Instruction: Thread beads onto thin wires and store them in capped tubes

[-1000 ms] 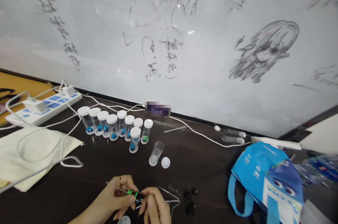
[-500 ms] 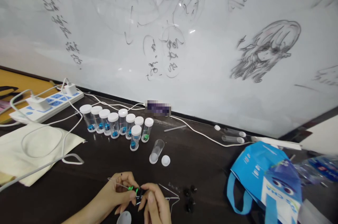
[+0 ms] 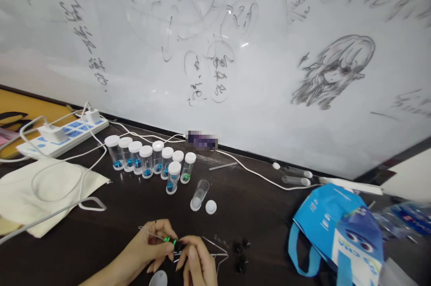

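Observation:
My left hand is closed, pinching a small green piece with a thin metal wire sticking out to the left. My right hand is closed at a small black piece that meets the green one. Fingertips partly hide where the two pieces join. Thin bent metal wires show beside my right hand, partly behind it. Several small black parts lie to its right. Below my hands a white round cap or cup is cut off by the frame's edge.
Several clear white-capped tubes with blue or green pieces stand at back left. An uncapped clear tube and a loose white cap are nearer. A blue bag is on the right; a power strip and cables are at left.
The black piece has turned slightly between my fingers and shows less of its lower part. Both hands keep nearly the same place; the camera view has shifted a little.

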{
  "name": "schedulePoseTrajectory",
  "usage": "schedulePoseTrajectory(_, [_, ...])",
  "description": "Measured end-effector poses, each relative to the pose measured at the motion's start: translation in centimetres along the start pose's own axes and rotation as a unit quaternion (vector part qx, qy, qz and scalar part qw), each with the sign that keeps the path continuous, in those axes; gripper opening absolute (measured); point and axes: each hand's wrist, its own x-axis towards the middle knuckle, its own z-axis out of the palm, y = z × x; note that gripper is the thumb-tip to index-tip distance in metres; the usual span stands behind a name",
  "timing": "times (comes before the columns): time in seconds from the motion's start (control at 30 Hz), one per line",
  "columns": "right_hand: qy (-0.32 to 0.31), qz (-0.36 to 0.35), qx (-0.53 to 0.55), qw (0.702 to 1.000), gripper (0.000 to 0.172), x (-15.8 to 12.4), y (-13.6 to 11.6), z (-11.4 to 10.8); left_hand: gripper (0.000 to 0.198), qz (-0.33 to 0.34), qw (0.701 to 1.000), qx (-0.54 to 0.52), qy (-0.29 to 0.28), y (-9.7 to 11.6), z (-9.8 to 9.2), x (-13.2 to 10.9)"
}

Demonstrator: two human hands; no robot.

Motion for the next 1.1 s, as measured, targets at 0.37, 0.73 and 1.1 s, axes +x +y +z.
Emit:
schedulePoseTrajectory(0.37, [-0.034, -0.009, -0.076, 0.997, 0.055, 0.0, -0.7, -0.1, 0.03, 0.007, 1.0, -0.006, -0.014, 0.0, 0.0, 0.0])
schedulePoseTrajectory(0.73, [0.04, -0.018, -0.076, 0.996, 0.036, -0.3, 0.9, 0.1, 0.03, -0.001, 1.0, 0.0, 0.0, 0.2, 0.1, -0.2])
schedulePoseTrajectory(1.1, [0.029, -0.047, -0.14, 0.989, 0.036, -0.4, 1.3, -0.4, 0.03, 0.006, 0.999, 0.015, -0.031, 0.4, 0.3, 0.0])
